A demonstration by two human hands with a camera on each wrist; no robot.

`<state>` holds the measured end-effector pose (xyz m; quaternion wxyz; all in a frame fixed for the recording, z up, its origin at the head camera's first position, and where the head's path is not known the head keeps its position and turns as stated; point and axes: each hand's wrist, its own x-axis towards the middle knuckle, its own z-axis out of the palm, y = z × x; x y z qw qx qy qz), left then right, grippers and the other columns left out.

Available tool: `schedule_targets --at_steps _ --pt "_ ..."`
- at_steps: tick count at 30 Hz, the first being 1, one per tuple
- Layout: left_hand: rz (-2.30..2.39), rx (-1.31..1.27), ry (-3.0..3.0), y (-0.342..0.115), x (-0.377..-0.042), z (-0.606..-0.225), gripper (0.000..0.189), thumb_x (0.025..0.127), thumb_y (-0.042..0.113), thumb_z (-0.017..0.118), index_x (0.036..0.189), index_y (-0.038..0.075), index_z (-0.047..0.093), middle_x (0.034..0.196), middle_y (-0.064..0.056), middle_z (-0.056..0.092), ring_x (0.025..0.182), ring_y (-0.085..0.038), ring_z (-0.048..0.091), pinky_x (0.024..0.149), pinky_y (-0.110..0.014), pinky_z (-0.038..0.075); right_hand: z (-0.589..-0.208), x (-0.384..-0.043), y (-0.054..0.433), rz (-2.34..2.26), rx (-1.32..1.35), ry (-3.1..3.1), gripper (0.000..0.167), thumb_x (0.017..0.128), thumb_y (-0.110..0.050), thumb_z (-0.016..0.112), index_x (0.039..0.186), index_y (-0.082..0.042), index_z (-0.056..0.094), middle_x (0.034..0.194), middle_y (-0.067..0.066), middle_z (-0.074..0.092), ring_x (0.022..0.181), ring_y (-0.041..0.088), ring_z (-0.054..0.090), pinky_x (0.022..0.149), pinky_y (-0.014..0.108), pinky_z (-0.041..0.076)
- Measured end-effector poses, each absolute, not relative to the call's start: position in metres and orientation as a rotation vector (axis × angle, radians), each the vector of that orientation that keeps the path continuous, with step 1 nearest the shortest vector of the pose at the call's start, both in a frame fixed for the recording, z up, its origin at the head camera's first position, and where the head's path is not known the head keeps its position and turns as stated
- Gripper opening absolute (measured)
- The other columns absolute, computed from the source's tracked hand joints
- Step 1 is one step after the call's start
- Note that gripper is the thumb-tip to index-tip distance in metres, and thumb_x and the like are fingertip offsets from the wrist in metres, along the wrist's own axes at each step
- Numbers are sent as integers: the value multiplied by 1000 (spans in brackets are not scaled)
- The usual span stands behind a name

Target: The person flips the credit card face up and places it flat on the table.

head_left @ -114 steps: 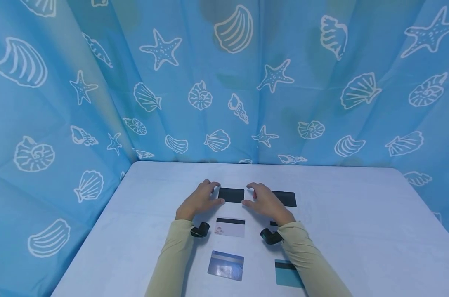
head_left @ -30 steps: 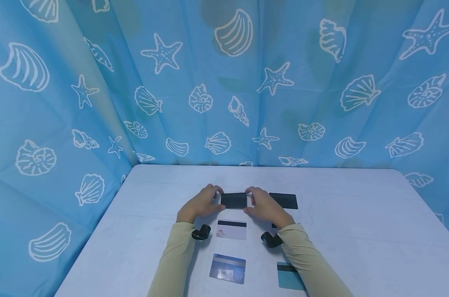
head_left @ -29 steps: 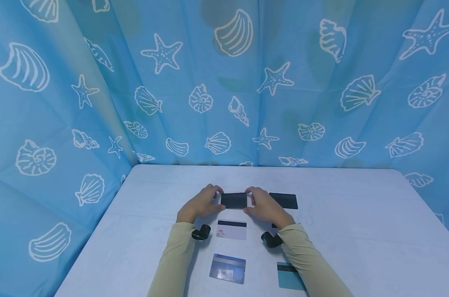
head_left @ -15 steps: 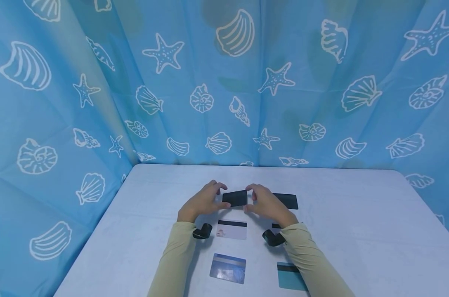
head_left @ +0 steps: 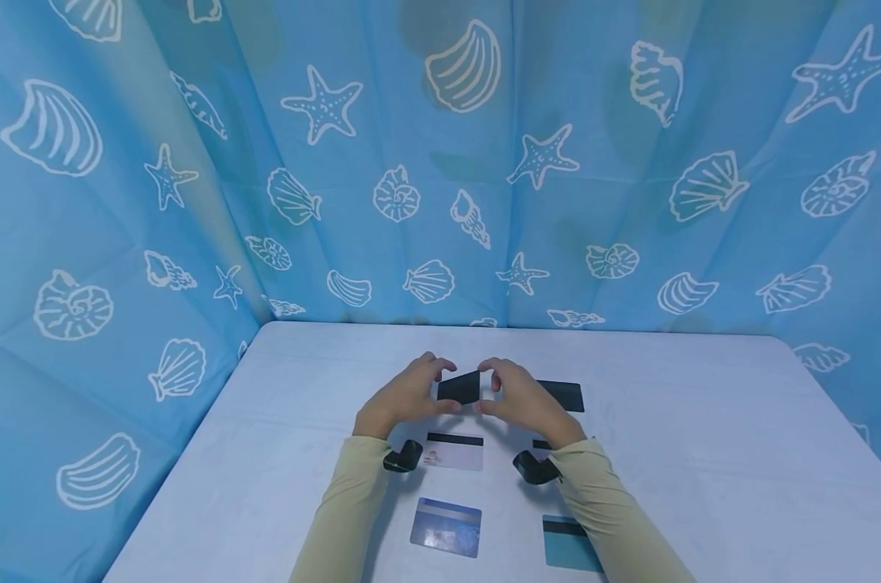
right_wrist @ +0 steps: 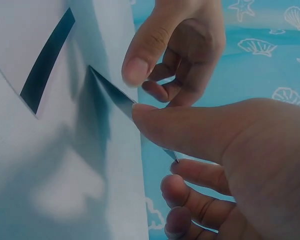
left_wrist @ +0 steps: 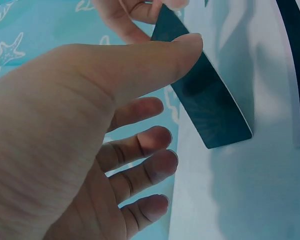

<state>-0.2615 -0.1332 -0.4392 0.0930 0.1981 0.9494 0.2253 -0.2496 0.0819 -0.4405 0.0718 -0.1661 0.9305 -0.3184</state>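
A black plastic card point(head_left: 458, 389) stands tilted between the two hands, right end raised. My right hand point(head_left: 522, 397) pinches that end between thumb and index finger, as the right wrist view shows. My left hand point(head_left: 408, 393) surrounds the left part loosely. In the left wrist view the left thumb point(left_wrist: 180, 55) passes in front of the card, and the index finger point(left_wrist: 147, 111) is apart from its edge. Whether the thumb touches is unclear. A second black card point(head_left: 563, 396) lies flat, partly behind the right hand.
Below lie a white card with a black stripe point(head_left: 453, 455), a blue card point(head_left: 446, 528) and a teal card point(head_left: 570, 544). The right arm partly hides the teal card and another striped one point(head_left: 542, 444). A shell-patterned curtain point(head_left: 440, 162) hangs behind the white table point(head_left: 703, 437).
The black card lay flat with both hands just apart from it; then both closed in at its ends. Its right end has since come up, and the left thumb and index finger have shifted right.
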Motion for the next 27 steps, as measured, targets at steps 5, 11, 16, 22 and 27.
schedule_targets --at_steps 5,11,16,22,27 --pt "679 636 2815 -130 -261 -440 67 88 36 83 144 11 56 128 -11 59 117 -24 58 105 -43 52 -438 -247 81 -970 -513 2794 62 89 -22 82 142 -4 55 99 12 59 80 19 51 68 31 43" --pt "723 671 2798 -125 -256 -436 67 88 35 83 145 10 56 125 -12 59 114 -26 58 105 -43 53 -434 -246 80 -976 -537 2798 60 89 -22 82 140 -4 56 98 12 59 80 19 50 66 31 41" --pt "753 674 2788 -124 -255 -434 68 88 35 83 145 9 56 124 -12 59 115 -27 58 105 -44 53 -431 -244 79 -969 -525 2803 61 89 -23 82 141 -5 56 97 9 57 82 19 50 66 30 42" --pt "746 666 2786 -122 -254 -435 68 88 38 82 145 11 55 127 -11 59 117 -25 58 106 -44 54 -430 -243 78 -976 -511 2795 63 88 -24 83 142 -6 56 99 10 58 83 19 51 68 30 43" --pt "746 652 2781 -121 -253 -435 69 88 40 82 146 11 55 127 -10 58 116 -23 58 106 -44 54 -431 -242 78 -976 -519 2800 64 87 -25 84 142 -6 56 99 10 58 83 19 51 66 30 43"
